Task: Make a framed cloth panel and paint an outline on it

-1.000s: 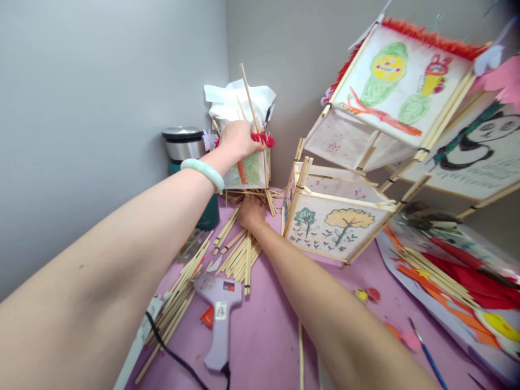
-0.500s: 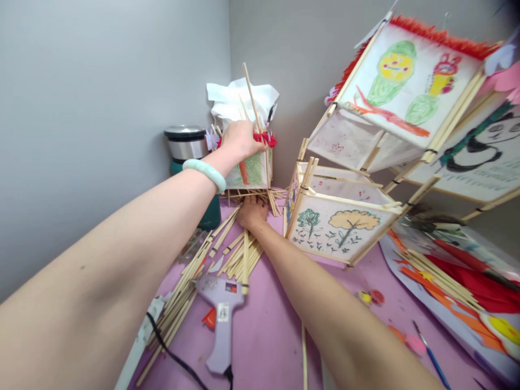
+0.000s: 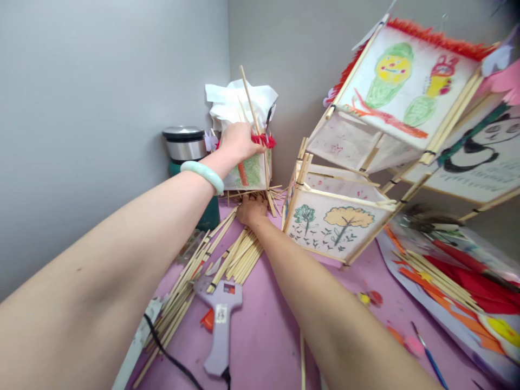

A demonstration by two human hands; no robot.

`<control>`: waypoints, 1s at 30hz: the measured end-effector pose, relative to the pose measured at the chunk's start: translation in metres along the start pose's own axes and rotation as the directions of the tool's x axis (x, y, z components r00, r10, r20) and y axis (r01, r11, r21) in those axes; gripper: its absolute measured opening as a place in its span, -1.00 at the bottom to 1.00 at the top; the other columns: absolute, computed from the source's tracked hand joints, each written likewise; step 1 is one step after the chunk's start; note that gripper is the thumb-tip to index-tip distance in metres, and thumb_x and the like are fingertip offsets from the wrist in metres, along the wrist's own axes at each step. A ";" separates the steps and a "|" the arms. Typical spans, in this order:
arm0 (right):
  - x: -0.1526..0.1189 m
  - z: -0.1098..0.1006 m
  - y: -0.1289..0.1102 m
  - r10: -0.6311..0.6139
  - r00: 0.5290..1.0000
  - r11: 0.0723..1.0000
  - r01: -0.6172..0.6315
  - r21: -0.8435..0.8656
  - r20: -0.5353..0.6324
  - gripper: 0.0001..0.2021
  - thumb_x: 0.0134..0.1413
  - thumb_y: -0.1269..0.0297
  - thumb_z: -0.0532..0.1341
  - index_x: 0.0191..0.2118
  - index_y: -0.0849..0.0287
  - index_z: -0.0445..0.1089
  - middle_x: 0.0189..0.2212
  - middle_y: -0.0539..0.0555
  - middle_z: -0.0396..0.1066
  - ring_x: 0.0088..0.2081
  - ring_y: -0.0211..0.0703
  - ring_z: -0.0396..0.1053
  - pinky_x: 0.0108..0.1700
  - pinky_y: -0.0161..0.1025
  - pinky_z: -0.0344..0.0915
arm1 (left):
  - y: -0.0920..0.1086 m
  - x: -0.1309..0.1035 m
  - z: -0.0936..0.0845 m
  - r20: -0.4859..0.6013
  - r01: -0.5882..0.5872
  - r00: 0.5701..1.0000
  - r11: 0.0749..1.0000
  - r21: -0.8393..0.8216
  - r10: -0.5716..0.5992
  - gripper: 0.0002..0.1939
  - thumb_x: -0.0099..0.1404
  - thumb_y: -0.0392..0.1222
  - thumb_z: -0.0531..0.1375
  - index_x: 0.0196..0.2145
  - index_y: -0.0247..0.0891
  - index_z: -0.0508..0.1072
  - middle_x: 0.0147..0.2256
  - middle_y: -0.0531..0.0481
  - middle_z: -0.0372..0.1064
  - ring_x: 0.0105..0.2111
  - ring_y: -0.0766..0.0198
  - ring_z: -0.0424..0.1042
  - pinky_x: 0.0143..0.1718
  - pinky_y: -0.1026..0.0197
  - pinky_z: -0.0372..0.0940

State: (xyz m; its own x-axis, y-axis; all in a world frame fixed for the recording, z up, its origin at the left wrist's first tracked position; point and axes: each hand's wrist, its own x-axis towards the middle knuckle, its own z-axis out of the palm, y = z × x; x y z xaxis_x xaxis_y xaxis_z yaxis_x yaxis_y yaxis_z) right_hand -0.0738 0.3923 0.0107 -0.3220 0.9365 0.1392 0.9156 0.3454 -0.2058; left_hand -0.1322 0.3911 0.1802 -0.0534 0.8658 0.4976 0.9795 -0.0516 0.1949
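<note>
My left hand (image 3: pixel 239 142), below a pale green bangle (image 3: pixel 203 176), is wrapped over the top edge of a small lantern box (image 3: pixel 254 172) with red fringe. White paper (image 3: pixel 239 103) and a stick stand up from that box. Lower down, my right hand (image 3: pixel 252 210) rests at the foot of the box, on a pile of thin wooden sticks (image 3: pixel 246 257); its fingertips are partly hidden among them. A lilac glue gun (image 3: pixel 220 325) lies on the purple table in front of the sticks.
A steel and green tumbler (image 3: pixel 184 146) stands left of the box. Drawn paper lanterns on stick frames (image 3: pixel 341 222) rise at the right. Nearer are a paintbrush (image 3: pixel 430 355), coloured craft scraps and a black cord (image 3: pixel 174 355).
One stick near my right hand has swung left and now lies slanted across the pile toward the glue gun. My left hand stays on the box; the view has shifted slightly.
</note>
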 end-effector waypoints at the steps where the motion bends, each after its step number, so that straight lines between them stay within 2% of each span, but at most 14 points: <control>1: 0.002 -0.002 0.001 -0.004 1.000 1.000 0.004 -0.007 0.015 -0.56 0.11 0.29 -0.02 0.10 0.25 0.24 0.08 0.29 0.28 0.14 0.19 0.08 0.07 0.08 -0.03 | 0.000 0.000 0.001 -0.001 0.002 1.000 1.000 -0.003 -0.002 -0.51 0.05 0.10 0.25 -0.18 -0.35 0.40 -0.19 -0.13 0.38 -0.13 0.10 0.31 -0.08 0.11 0.15; 7: -0.011 -0.008 -0.001 -0.065 0.997 0.997 0.066 -0.049 0.036 -0.54 0.12 0.28 0.00 0.13 0.26 0.19 0.14 0.32 0.21 0.18 0.18 0.03 0.09 0.09 -0.09 | -0.001 0.001 0.003 -0.051 0.000 0.999 1.000 0.014 0.001 -0.54 0.01 0.13 0.25 -0.29 -0.32 0.42 -0.27 -0.12 0.38 -0.18 0.08 0.35 -0.13 0.12 0.19; 12: -0.041 -0.007 -0.011 -0.113 0.993 0.991 0.114 -0.066 0.020 -0.51 0.11 0.25 0.02 0.15 0.34 0.15 0.06 0.40 0.28 0.12 0.21 0.11 0.02 0.07 -0.01 | 0.001 0.002 0.003 -0.052 0.007 0.999 1.000 0.007 -0.007 -0.54 0.00 0.11 0.26 -0.29 -0.34 0.43 -0.29 -0.13 0.38 -0.19 0.05 0.36 -0.13 0.09 0.19; 16: -0.058 -0.004 -0.015 -0.175 0.984 0.981 0.176 -0.078 0.016 -0.46 0.06 0.24 0.09 0.14 0.41 0.17 0.05 0.43 0.28 0.09 0.22 0.14 -0.01 0.03 0.05 | 0.001 0.000 0.002 -0.035 0.006 0.999 1.000 -0.005 -0.006 -0.54 0.04 0.09 0.25 -0.25 -0.37 0.42 -0.26 -0.13 0.37 -0.19 0.11 0.34 -0.10 0.12 0.17; 19: -0.060 -0.003 -0.017 -0.197 0.980 0.976 0.199 -0.089 0.033 -0.49 0.02 0.22 0.12 0.09 0.38 0.26 0.05 0.41 0.29 0.05 0.23 0.17 -0.04 0.03 0.08 | 0.002 0.000 0.002 -0.024 0.018 1.000 1.000 0.004 -0.018 -0.54 0.04 0.07 0.26 -0.24 -0.38 0.42 -0.26 -0.13 0.37 -0.17 0.12 0.33 -0.08 0.12 0.17; 24: -0.060 -0.008 -0.017 -0.200 0.979 0.974 0.204 -0.100 0.047 -0.47 0.00 0.21 0.14 0.09 0.38 0.27 0.05 0.41 0.29 0.06 0.26 0.16 -0.05 0.05 0.10 | 0.003 0.001 0.002 -0.024 0.029 0.999 1.000 0.011 -0.029 -0.54 0.02 0.09 0.26 -0.26 -0.36 0.43 -0.29 -0.13 0.36 -0.17 0.05 0.35 -0.09 0.08 0.19; 30: -0.059 -0.009 -0.013 -0.229 0.973 0.969 0.231 -0.087 0.037 -0.56 0.05 0.17 0.12 0.02 0.28 0.36 0.08 0.33 0.29 0.08 0.23 0.15 -0.03 0.03 0.11 | 0.004 0.000 0.001 -0.021 0.025 0.999 0.999 0.031 -0.025 -0.56 0.03 0.07 0.25 -0.26 -0.35 0.44 -0.29 -0.15 0.37 -0.17 0.04 0.35 -0.09 0.09 0.21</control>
State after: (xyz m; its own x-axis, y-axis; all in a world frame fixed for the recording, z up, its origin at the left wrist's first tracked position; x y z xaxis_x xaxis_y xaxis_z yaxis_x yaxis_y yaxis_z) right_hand -0.0648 0.3317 0.0141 -0.5316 0.8342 0.1467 0.8338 0.5458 -0.0827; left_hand -0.1281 0.3908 0.1803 -0.0816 0.8562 0.5101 0.9833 -0.0142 0.1812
